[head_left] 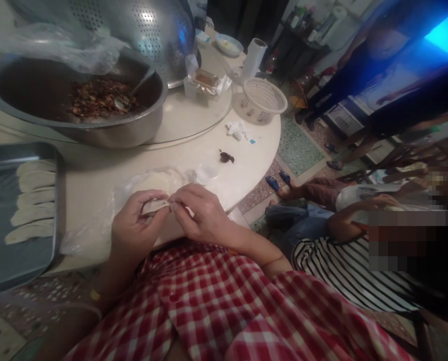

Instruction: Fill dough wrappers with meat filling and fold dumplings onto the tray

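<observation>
Both my hands pinch one pale dumpling just above the near edge of the round cream table. My left hand grips its left end with curled fingers. My right hand presses the right end between thumb and fingertips. Behind the hands lies a stack of round dough wrappers on clear plastic film. A big steel bowl of dark chopped filling with a spoon stands at the back left.
A grey tray at the left holds several folded dumplings. A steel colander, a white basket, a paper roll and a small dish stand further back. A person in a striped shirt sits at my right; others stand beyond.
</observation>
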Motion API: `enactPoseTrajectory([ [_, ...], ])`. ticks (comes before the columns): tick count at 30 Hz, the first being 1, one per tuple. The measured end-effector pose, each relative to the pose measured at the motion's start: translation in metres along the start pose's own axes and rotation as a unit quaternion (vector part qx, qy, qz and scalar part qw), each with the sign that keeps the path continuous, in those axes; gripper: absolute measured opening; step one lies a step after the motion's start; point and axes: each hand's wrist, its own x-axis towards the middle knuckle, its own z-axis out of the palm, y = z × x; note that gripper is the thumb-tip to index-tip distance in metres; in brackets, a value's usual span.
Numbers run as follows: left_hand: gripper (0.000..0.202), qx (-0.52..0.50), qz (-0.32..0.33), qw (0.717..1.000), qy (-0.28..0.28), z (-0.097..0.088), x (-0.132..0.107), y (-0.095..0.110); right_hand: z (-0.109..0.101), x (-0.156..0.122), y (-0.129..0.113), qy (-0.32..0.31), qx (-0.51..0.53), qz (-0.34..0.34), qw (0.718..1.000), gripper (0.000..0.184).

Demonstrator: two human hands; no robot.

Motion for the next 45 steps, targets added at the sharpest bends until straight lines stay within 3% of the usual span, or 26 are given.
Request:
enactPoseTrajectory([
  [4,0.011,0.029,0.058,0.998,0.013,-0.003,0.001,-0.004,-0.006,0.0,0.001,0.029,0.048,-0.001,0.998,0.023],
  [8,0.01,-0.053,0.013,0.998,0.025,-0.005,0.0,-0.008,-0.013,-0.005,0.007,0.072,0.107,0.073,0.989,0.015],
  [13,0.008,-0.072,-0.021,0.997,0.023,-0.001,-0.002,-0.006,-0.007,-0.012,0.013,0.029,0.162,0.135,0.977,0.013],
  [19,0.01,-0.027,0.017,0.999,0.012,0.002,-0.002,-0.006,-0.002,-0.014,0.013,-0.015,0.152,0.169,0.974,0.015],
  [28,0.006,0.009,0.044,0.997,-0.058,0.002,0.003,-0.002,0.001,-0.011,0.02,-0.001,0.183,0.233,0.955,0.014],
  [31,0.004,0.013,0.037,0.997,-0.065,0.003,0.004,-0.002,0.002,-0.012,0.019,0.001,0.182,0.217,0.959,0.016],
  [39,0.002,0.013,0.032,0.998,-0.058,0.005,0.005,-0.002,0.003,-0.014,0.016,0.017,0.129,0.097,0.987,0.021],
  [45,0.006,0.016,0.029,0.998,-0.054,0.004,0.004,-0.004,0.003,-0.014,0.017,0.021,0.097,0.055,0.994,0.022],
])
